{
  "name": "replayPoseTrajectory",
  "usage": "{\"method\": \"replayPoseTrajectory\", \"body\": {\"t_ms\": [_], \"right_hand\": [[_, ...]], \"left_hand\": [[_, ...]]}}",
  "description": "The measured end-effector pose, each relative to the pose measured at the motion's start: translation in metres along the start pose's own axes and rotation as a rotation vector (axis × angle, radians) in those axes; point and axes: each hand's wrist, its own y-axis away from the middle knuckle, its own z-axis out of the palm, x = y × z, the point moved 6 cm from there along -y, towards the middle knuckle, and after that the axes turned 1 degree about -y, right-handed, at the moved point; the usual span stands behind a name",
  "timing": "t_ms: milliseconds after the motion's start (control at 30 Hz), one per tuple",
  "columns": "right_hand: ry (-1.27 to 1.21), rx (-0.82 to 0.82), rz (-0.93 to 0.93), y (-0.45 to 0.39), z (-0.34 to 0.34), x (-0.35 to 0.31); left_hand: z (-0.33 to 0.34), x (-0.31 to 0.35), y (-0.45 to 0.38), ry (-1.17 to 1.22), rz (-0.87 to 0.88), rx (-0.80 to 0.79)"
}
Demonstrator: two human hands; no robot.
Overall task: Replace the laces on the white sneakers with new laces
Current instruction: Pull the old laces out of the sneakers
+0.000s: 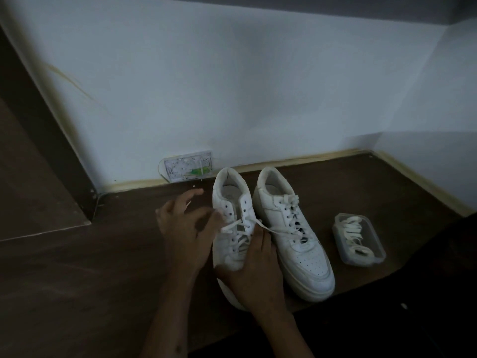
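Sneakers stood side by side on the dark wooden floor point(77, 280), heels toward the white wall point(232, 86) and toes toward the person. The left sneaker point(232, 202) was partly unlaced — its upper eyelets were bare, and its old lace point(238, 224) stretched sideways across the tongue, with crossings left only in the lower rows. The right sneaker point(291, 228) was fully laced.

The left hand point(184, 223) hovered at the left sneaker's outer side, its fingers spread and blurred; its fingertips met the loose end of the lace, though whether they actually pinched it I cannot tell. The right hand point(254, 270) lay over the toe of the left sneaker, fingers curled around the shoe, and the other run of lace passed just above its fingertips.

Well to the right of the pair sat a clear plastic container point(358, 239) on the floor — coiled inside it were the new laces point(355, 235), pale and flat. A small white wall plate point(188, 166) with something green on it sat low on the wall behind the left sneaker, just above the pale skirting.
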Motion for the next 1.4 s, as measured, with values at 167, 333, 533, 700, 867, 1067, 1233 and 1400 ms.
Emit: {"method": "replayPoseTrajectory", "body": {"t_ms": [167,333,533,700,867,1067,1233,1400], "right_hand": [[0.08,-0.054,-0.048,0.001,0.009,0.009],[0.064,-0.064,-0.04,0.002,0.009,0.012],[-0.013,-0.195,0.018,0.003,0.009,0.012],[0.049,-0.127,0.026,0.004,0.011,0.014],[0.09,-0.096,0.018,0.003,0.012,0.015],[0.007,-0.148,0.007,0.002,0.005,0.008],[0.021,-0.206,0.049,0.002,0.004,0.006],[0.049,-0.139,0.032,0.002,0.005,0.005]], "left_hand": [[0.01,0.017,0.005,-0.315,0.26,-0.067],[0.013,0.021,0.006,-0.324,0.291,0.045],[-0.011,0.003,0.003,-0.154,0.041,0.26],[0.011,0.012,0.003,-0.282,0.246,0.025],[0.027,0.011,0.011,-0.286,0.275,0.027],[-0.003,-0.01,0.009,-0.06,-0.081,0.376],[-0.004,-0.011,0.003,-0.132,-0.018,0.262],[0.017,0.008,0.007,-0.212,0.199,0.083]]}}
